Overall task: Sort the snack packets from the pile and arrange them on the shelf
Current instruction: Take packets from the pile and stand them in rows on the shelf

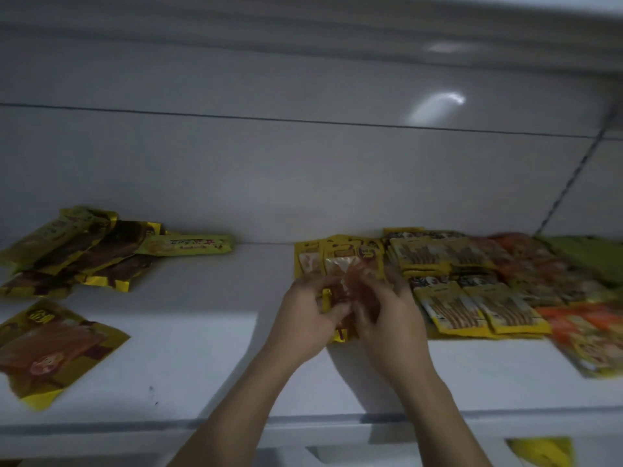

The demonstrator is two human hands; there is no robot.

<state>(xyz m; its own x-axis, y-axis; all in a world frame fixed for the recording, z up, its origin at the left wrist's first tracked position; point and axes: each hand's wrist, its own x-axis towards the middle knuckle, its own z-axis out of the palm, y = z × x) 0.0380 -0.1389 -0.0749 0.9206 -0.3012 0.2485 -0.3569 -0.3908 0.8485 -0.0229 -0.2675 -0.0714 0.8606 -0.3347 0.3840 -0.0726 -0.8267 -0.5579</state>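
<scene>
1. Snack packet, yellow-edged foil with a clear window over brown contents [340, 291], being gripped by both hands at mid-shelf, just over the white shelf board [202, 348].
2. Sitting directly in front of a small stack of similar yellow window packets [337, 254]; touching that stack or not, impossible to tell through the blur.
3. Left hand [305, 318] curling round the packet's left edge; right hand [387, 318] clasping its right side with bent fingers; fingertips smearing into the wrapper, so exact finger placing not readable.
4. Being covered largely by the hands, with only a shiny upper part and a lower yellow corner showing.
5. Lying just right of the hands: overlapping rows of flat yellow packets with brown strip contents [472, 308], lettering too soft to read.
6. Spreading further right: blurred orange-red packets [580, 328], running out of view at the right edge.
7. Resting at the far right rear: dull green packets [590, 257], partly cut off and poorly lit.
8. Heaping at the left rear: a loose pile of yellow and dark-brown packets [84, 254], with a long yellow-green packet [188, 246] lying at its right end.
9. Lying flat at the front left: a single large yellow packet with brown contents [50, 348], clipped by the left edge.
10. Peeking out below the shelf lip at bottom right: a yellow piece of packaging [542, 451], cut by the bottom edge, kind not identifiable.
</scene>
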